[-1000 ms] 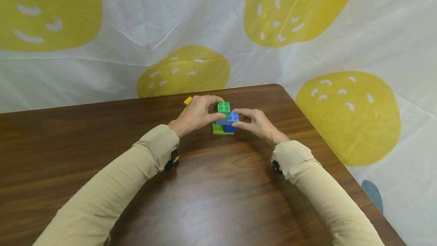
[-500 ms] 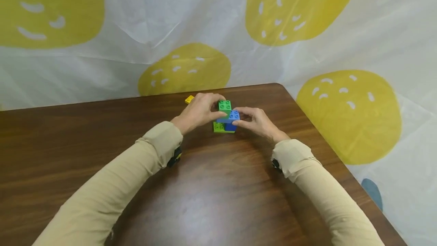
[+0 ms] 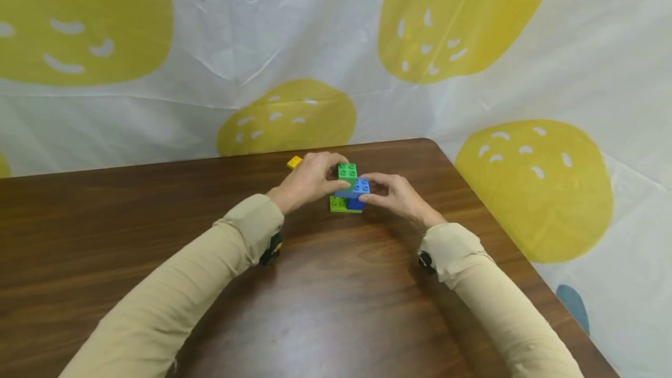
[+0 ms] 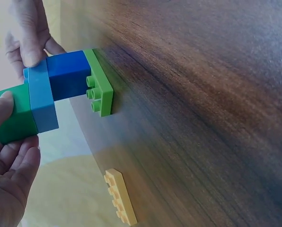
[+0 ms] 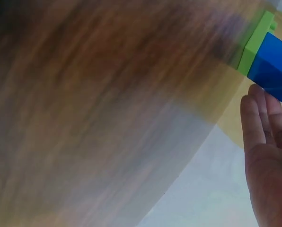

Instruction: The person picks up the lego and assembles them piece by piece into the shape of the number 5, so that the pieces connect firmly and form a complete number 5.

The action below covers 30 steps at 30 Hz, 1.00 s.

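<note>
Both hands keep their pinch on a small brick stack, arranged as a second ago; only the head view has tilted, so everything sits slightly lower.
Nearest, two beige sleeves point(image 3: 178, 296) reach over the brown table point(image 3: 325, 319). Beyond them, the left hand point(image 3: 310, 181) grips the green brick point(image 4: 18, 116) on top, thumb and fingers parted just enough to fit it. The right hand point(image 3: 396, 194) pinches the right end of the light blue brick point(image 4: 42, 97) below, thumb in front and a finger behind. Under that come the dark blue brick point(image 4: 67, 74) and the lime plate point(image 4: 102, 87) on the table. Farther off, a yellow brick point(image 3: 294, 162) lies before the fruit-patterned cloth point(image 3: 294, 22).
</note>
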{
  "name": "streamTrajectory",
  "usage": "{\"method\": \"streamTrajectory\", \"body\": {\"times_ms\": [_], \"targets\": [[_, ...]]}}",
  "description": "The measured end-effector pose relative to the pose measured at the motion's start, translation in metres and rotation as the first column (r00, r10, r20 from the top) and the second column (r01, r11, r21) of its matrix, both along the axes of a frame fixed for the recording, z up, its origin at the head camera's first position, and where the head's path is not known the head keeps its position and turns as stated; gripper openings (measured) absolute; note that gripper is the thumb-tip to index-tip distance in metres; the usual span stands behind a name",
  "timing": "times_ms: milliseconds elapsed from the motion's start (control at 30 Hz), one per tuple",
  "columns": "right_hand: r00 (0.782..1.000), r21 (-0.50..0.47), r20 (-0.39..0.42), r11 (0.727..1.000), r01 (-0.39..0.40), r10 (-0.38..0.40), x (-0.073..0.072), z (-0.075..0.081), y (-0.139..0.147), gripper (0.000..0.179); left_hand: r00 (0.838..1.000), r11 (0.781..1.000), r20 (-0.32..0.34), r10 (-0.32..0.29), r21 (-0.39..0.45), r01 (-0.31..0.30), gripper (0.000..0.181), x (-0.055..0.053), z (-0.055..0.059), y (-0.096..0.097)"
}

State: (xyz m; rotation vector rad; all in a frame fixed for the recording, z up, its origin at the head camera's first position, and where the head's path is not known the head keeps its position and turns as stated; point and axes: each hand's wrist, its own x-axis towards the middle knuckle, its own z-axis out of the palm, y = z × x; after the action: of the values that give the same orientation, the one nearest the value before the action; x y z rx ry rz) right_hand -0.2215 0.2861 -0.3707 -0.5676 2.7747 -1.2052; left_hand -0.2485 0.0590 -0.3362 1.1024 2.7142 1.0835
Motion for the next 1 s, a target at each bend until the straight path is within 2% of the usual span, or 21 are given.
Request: {"method": "streamTrajectory", "body": {"times_ms": [200, 333, 467, 633, 833, 1000], "targets": [[0.999, -0.013, -0.053, 1.000, 0.010, -0.011, 0.002, 0.005, -0.002, 0.042, 1.000, 1.000, 0.012, 0.002, -0.006, -0.001, 0.038, 0.000, 0.001, 0.001], [0.995, 0.030, -0.102, 0.999, -0.015, 0.018, 0.001, 0.006, -0.004, 0.035, 1.000, 1.000, 0.010, -0.001, 0.005, 0.001, 0.038, 0.000, -0.001, 0.000], [0.993, 0.055, -0.111, 0.998, -0.029, 0.035, 0.000, 0.008, -0.005, 0.035, 1.000, 0.999, 0.014, -0.002, 0.037, 0.001, 0.038, -0.001, -0.004, -0.002], [0.994, 0.046, -0.108, 0.999, -0.025, 0.030, -0.001, 0.007, -0.006, 0.035, 0.999, 0.996, 0.043, 0.012, 0.089, -0.016, 0.047, 0.001, -0.008, -0.004], [0.995, 0.023, -0.096, 0.999, -0.024, 0.026, 0.000, 0.007, -0.007, 0.034, 0.999, 0.984, 0.040, 0.022, 0.174, -0.029, 0.032, 0.002, -0.010, -0.001], [0.993, 0.036, -0.112, 0.999, -0.017, 0.021, 0.000, 0.009, -0.006, 0.035, 1.000, 0.986, 0.015, 0.012, 0.164, -0.014, 0.029, 0.002, -0.004, 0.002]]}}
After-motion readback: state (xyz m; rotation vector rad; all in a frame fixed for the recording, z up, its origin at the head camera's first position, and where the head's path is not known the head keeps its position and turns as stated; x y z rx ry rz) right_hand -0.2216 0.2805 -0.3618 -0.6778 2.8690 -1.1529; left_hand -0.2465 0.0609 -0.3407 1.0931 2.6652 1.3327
